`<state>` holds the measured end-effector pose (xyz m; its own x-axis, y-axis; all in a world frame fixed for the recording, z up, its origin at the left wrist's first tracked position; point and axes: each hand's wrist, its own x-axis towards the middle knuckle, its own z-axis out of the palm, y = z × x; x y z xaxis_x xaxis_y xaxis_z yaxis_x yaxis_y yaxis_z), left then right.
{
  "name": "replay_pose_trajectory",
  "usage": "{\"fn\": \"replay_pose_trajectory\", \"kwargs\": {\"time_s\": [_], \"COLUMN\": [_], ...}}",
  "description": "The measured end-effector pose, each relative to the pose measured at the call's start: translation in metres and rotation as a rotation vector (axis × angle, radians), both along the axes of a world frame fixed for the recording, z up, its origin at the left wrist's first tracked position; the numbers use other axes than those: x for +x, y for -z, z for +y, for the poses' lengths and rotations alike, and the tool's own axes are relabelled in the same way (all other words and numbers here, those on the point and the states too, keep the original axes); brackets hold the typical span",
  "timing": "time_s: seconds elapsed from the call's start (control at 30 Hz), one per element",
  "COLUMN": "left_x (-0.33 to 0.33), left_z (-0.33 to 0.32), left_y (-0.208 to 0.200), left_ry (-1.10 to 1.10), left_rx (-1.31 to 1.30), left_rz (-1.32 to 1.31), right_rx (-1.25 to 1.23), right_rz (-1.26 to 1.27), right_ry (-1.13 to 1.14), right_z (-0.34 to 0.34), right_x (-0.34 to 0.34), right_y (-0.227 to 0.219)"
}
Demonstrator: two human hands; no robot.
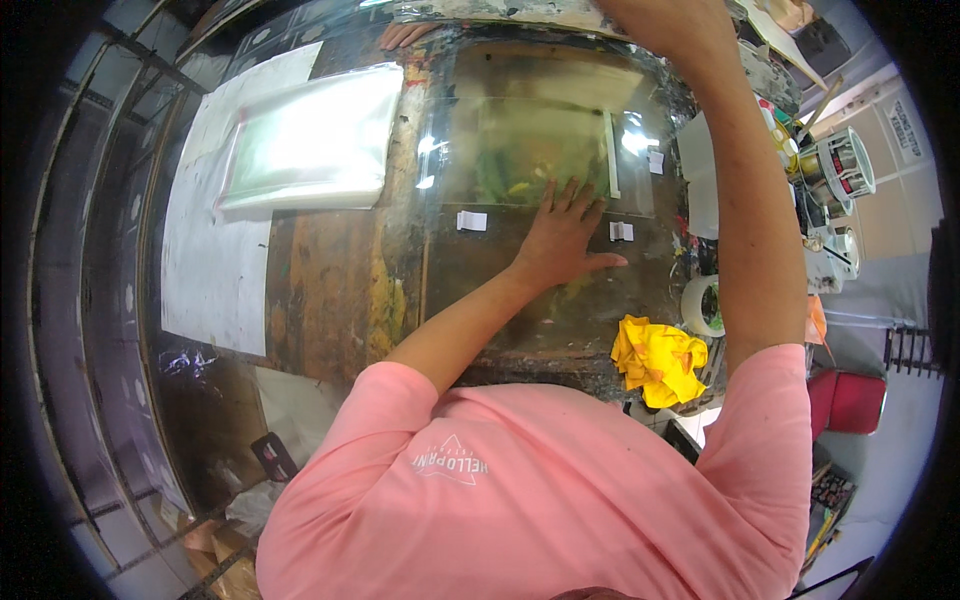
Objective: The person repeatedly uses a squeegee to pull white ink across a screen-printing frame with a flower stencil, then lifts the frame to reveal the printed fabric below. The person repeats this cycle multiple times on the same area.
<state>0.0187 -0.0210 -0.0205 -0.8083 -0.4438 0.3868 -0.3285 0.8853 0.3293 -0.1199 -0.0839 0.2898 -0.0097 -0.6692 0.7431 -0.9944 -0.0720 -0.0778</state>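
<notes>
My left hand [560, 238] lies flat with fingers spread on the near edge of a clear plastic sleeve [530, 150]. The sleeve covers a greenish picture and rests on the glass-topped worktable [480, 290]. A white strip [611, 155] runs along the sleeve's right side. My right hand [655, 22] reaches over the table's far edge at the top of the view. Its fingers are cut off there, so its grip is hidden. Small white tape pieces [471, 221] lie next to the left hand, one on each side.
A stack of clear plastic bags [312, 135] lies on white paper [215, 270] at the left. A yellow cloth [657, 360] and a tape roll [703, 305] sit near my right elbow. Metal cans [845, 165] stand at the right. Another person's fingers [405, 35] show at the far edge.
</notes>
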Motion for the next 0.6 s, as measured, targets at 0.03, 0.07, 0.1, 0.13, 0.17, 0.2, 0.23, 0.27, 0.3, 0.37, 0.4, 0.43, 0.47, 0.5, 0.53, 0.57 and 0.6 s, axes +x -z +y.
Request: {"fn": "replay_pose_trajectory", "kwargs": {"time_s": [0.03, 0.07, 0.1, 0.13, 0.17, 0.2, 0.23, 0.27, 0.3, 0.37, 0.4, 0.43, 0.47, 0.5, 0.53, 0.57, 0.6], "left_x": [0.0, 0.0, 0.0, 0.001, 0.003, 0.006, 0.012, 0.018, 0.028, 0.056, 0.073, 0.089, 0.102, 0.11, 0.117, 0.123, 0.132], "left_z": [0.0, 0.0, 0.001, 0.001, 0.0, -0.002, -0.005, -0.007, -0.014, -0.047, -0.062, -0.078, -0.086, -0.088, -0.089, -0.088, -0.077], "left_y": [0.0, -0.002, -0.004, -0.007, -0.012, -0.02, -0.029, -0.041, -0.055, -0.089, -0.107, -0.125, -0.139, -0.15, -0.157, -0.16, -0.157], "left_ry": [-0.003, -0.004, 0.01, 0.025, 0.029, -0.011, -0.061, -0.107, -0.251, -0.397, -0.384, -0.325, -0.273, -0.217, -0.181, -0.099, -0.264], "left_rx": [-0.013, -0.029, -0.043, -0.06, -0.067, 0.009, 0.094, 0.22, 0.419, 0.783, 0.876, 0.948, 0.993, 1.018, 1.044, 1.048, 0.888], "left_rz": [0.006, 0.009, 0.042, 0.071, 0.072, 0.154, 0.208, 0.198, 0.318, 0.531, 0.735, 0.843, 0.998, 0.975, 0.955, 0.956, 0.709], "right_rx": [-0.008, -0.016, 0.006, 0.028, 0.049, 0.04, 0.029, 0.02, 0.022, 0.03, 0.056, 0.066, 0.075, 0.081, 0.074, 0.085, 0.134], "right_rz": [0.007, 0.015, 0.023, 0.03, 0.039, 0.034, 0.03, 0.024, 0.034, 0.054, -0.001, 0.037, 0.076, 0.117, 0.122, 0.159, 0.17], "right_ry": [-0.008, -0.016, 0.004, 0.025, 0.044, 0.026, 0.008, -0.006, -0.001, 0.008, 0.0, 0.027, 0.053, 0.078, 0.078, 0.088, 0.034], "right_z": [0.0, 0.0, 0.001, 0.002, 0.002, 0.002, 0.003, 0.004, 0.005, 0.009, 0.013, 0.018, 0.023, 0.029, 0.035, 0.045, 0.056], "right_x": [0.0, 0.001, 0.002, 0.002, 0.003, 0.003, 0.003, 0.003, 0.003, 0.002, 0.002, 0.002, 0.004, 0.007, 0.012, 0.018, 0.019], "right_y": [0.0, -0.001, -0.001, -0.002, -0.002, -0.003, -0.003, -0.002, 0.0, 0.008, 0.014, 0.023, 0.034, 0.046, 0.06, 0.076, 0.088]}}
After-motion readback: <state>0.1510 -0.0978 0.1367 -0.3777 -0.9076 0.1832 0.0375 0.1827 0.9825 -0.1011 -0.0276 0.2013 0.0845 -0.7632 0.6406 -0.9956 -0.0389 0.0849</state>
